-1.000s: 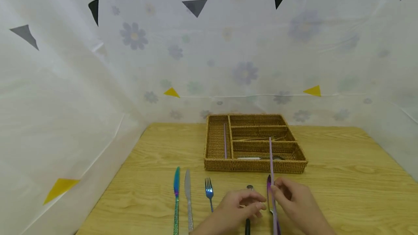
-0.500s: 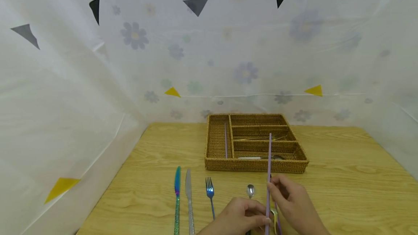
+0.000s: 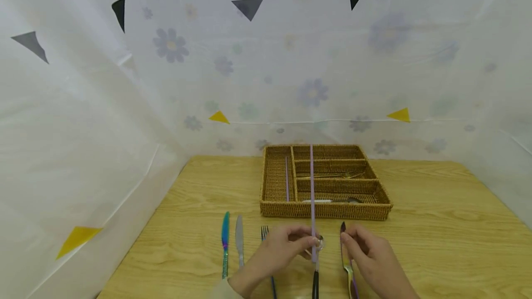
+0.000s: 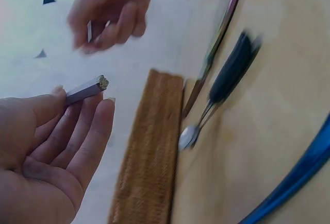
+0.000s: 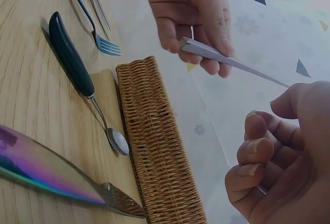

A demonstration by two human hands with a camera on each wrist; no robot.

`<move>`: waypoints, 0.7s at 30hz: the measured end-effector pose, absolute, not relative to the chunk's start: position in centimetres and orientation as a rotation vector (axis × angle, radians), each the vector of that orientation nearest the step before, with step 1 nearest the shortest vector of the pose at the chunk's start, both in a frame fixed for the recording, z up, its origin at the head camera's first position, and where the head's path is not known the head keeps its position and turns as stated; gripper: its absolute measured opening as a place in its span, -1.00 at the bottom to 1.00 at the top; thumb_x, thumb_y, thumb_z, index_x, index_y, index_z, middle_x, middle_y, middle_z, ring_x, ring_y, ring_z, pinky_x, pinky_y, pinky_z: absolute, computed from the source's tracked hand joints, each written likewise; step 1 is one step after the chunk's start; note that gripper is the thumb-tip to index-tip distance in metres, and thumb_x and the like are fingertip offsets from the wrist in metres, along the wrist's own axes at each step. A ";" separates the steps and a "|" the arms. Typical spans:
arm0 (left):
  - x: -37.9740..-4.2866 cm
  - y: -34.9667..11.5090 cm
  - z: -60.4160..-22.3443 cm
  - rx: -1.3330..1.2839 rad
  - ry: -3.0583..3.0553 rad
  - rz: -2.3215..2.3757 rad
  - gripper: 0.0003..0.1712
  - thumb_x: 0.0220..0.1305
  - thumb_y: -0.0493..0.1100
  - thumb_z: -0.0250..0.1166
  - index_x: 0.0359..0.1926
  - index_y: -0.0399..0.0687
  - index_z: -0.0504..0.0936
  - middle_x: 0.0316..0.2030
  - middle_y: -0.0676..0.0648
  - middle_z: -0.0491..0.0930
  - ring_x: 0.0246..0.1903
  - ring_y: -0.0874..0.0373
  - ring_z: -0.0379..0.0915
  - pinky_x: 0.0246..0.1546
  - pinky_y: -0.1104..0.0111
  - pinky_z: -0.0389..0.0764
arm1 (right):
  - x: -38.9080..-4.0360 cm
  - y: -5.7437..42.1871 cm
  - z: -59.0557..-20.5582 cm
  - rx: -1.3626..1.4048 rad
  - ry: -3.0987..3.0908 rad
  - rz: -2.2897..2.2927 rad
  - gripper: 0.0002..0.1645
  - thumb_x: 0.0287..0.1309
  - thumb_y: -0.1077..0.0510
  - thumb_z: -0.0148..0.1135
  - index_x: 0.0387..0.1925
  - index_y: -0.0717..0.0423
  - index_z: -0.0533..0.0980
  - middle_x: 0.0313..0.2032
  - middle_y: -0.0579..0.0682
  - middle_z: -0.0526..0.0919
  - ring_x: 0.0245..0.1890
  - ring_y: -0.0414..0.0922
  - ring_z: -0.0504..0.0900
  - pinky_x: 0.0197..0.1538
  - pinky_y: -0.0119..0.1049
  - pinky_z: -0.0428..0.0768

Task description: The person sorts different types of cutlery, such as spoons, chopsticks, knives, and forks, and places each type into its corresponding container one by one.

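A lilac chopstick [image 3: 312,188] is pinched near its thick end between the thumb and fingers of my left hand [image 3: 287,246]. In the right wrist view its square end juts out past the left fingertips. My right hand [image 3: 371,255] stays to the right of it, fingers loosely curled and thumb apart, holding nothing. Under my left hand a spoon [image 5: 117,140] with a dark handle lies on the table. Beside my right hand is a shiny iridescent knife [image 3: 347,262]. The blue fork [image 3: 273,287] is partly covered by my left hand.
A wicker tray [image 3: 326,210] with several compartments stands at the back, another lilac chopstick [image 3: 287,179] in its left one and cutlery in others. Two table knives, one blue-green [image 3: 225,243] and one silver [image 3: 238,239], lie at left. Pale curtains surround the table [image 3: 436,230].
The chopstick has passed from my right hand to my left, which has carried it leftward over the spoon. My right hand has let go and stays near the iridescent knife.
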State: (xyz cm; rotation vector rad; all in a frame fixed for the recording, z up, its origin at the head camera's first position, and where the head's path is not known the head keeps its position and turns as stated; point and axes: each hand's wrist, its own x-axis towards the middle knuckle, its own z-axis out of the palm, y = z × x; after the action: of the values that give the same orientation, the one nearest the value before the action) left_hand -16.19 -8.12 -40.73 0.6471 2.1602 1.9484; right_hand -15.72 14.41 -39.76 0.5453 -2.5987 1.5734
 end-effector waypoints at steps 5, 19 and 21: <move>-19.0 -10.8 -39.0 0.512 2.382 1.898 -0.76 0.27 -0.07 0.22 -0.12 -0.08 0.61 -0.33 -0.14 0.67 -0.42 0.09 0.66 -0.39 0.27 0.68 | -15.8 14.6 -40.0 0.539 -2.599 1.547 -0.78 0.37 0.02 -0.02 -0.38 -0.03 0.46 -0.61 -0.15 0.51 -0.66 -0.22 0.45 -0.58 -0.39 0.45; -26.6 -13.6 -36.5 0.178 2.712 1.396 -0.77 0.29 -0.16 0.21 -0.34 -0.25 0.68 -0.51 -0.24 0.65 -0.53 -0.07 0.63 -0.46 0.17 0.67 | -16.5 15.0 -40.9 0.384 -2.670 1.569 -0.71 0.35 -0.05 -0.01 -0.33 0.03 0.50 -0.59 -0.04 0.54 -0.64 -0.17 0.49 -0.48 -0.37 0.54; -27.2 -13.4 -36.4 0.159 2.746 1.290 -0.76 0.28 -0.19 0.21 -0.44 -0.25 0.70 -0.57 -0.20 0.65 -0.57 -0.03 0.63 -0.51 0.22 0.67 | -16.6 15.1 -41.1 0.393 -2.668 1.571 -0.73 0.35 -0.03 -0.01 -0.32 0.03 0.49 -0.58 -0.03 0.54 -0.62 -0.17 0.50 -0.48 -0.37 0.54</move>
State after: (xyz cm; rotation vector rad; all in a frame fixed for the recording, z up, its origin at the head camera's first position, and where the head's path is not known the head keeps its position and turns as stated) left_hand -27.18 -13.40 -36.41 0.1590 2.7460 1.2899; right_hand -16.60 15.07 -41.10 0.3935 -2.6680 1.5709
